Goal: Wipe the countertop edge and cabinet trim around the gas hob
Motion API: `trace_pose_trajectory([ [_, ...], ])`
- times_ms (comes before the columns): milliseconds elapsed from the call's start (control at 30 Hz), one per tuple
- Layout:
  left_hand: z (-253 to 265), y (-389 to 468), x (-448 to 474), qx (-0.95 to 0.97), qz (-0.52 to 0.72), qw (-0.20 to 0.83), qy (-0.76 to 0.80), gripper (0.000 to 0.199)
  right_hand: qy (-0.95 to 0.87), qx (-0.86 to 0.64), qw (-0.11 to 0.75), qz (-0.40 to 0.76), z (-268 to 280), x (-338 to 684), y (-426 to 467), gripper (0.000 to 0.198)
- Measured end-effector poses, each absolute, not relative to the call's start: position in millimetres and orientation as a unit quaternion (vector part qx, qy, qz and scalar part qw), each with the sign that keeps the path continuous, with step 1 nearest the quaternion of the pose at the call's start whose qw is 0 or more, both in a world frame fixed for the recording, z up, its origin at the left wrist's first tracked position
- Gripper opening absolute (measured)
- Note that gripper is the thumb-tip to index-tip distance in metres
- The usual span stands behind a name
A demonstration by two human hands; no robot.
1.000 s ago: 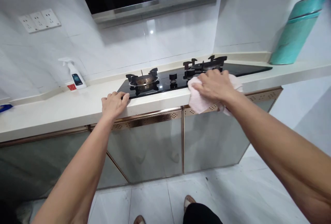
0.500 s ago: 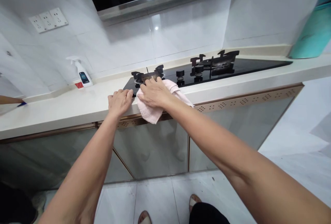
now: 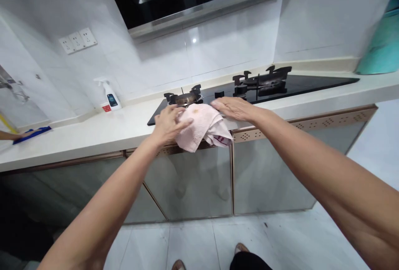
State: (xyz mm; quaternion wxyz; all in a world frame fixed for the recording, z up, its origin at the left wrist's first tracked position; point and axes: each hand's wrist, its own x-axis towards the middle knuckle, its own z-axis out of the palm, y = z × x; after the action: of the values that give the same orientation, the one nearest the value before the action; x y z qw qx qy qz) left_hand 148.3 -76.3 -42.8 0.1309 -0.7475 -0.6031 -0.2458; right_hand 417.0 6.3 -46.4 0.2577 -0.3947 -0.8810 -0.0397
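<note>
A pale pink cloth (image 3: 201, 124) lies bunched at the front edge of the black gas hob (image 3: 311, 83), its lower folds hanging over the counter edge. My left hand (image 3: 170, 122) touches the cloth's left side, thumb and fingers apart, the thumb lying on the fabric. At the cloth's upper right is my right hand (image 3: 233, 108), stretched out flat with its fingertips blurred by motion. Just behind the cloth stands the left burner (image 3: 185, 97); a control knob (image 3: 219, 94) shows beyond my right fingers.
A white spray bottle (image 3: 112, 95) stands on the counter (image 3: 81, 131) to the left. Another person's hand (image 3: 26, 134) is on a blue cloth (image 3: 35, 133) at far left. The right burner (image 3: 264, 79) and a teal container (image 3: 378, 50) are to the right. A range hood (image 3: 199, 8) hangs above.
My right hand has come off the cloth's top and moved right. My left hand has moved from the counter onto the cloth, which is now bunched differently. The blue cloth shows more at left.
</note>
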Motion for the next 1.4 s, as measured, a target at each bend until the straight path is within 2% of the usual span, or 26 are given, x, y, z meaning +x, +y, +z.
trace_pose_trajectory([
  [133, -45.7, -65.3, 194.9, -0.776, -0.189, 0.103, -0.593, 0.09, -0.856, -0.468, 0.217, -0.003, -57.3, 442.9, 26.8, 0.066],
  [233, -50.5, -59.0, 210.0, -0.766, -0.183, 0.116, -0.605, 0.097, -0.865, -0.466, 0.187, -0.01, -60.1, 442.5, 34.7, 0.063],
  [400, -65.2, -66.7, 208.9, -0.754, -0.167, 0.195, -0.605, 0.083, -0.865, -0.461, 0.197, 0.014, -64.2, 438.6, 38.6, 0.064],
  [567, -72.6, -83.4, 174.7, -0.753, -0.157, 0.25, -0.587, 0.075, -0.856, -0.488, 0.171, 0.01, -66.7, 441.1, 35.6, 0.077],
  [900, -71.7, -136.2, -15.4, -0.641, -0.178, 0.277, -0.694, 0.07, -0.853, -0.486, 0.189, -0.007, -77.5, 442.8, 46.8, 0.072],
  [1000, -71.4, -147.7, -42.1, -0.597, -0.186, 0.276, -0.73, 0.067, -0.857, -0.482, 0.181, -0.011, -77.6, 441.8, 46.4, 0.076],
  [1167, -79.8, -142.4, -3.3, -0.575, -0.227, 0.292, -0.73, 0.066, -0.85, -0.486, 0.202, -0.001, -74.7, 437.8, 40.0, 0.071],
  [1267, -86.6, -126.9, 49.3, -0.599, -0.255, 0.308, -0.694, 0.066, -0.847, -0.487, 0.216, 0.001, -72.4, 435.4, 35.2, 0.066],
  [1400, -92.4, -102.7, 129.3, -0.638, -0.261, 0.325, -0.647, 0.071, -0.85, -0.49, 0.192, -0.014, -68.6, 432.8, 25.5, 0.063],
])
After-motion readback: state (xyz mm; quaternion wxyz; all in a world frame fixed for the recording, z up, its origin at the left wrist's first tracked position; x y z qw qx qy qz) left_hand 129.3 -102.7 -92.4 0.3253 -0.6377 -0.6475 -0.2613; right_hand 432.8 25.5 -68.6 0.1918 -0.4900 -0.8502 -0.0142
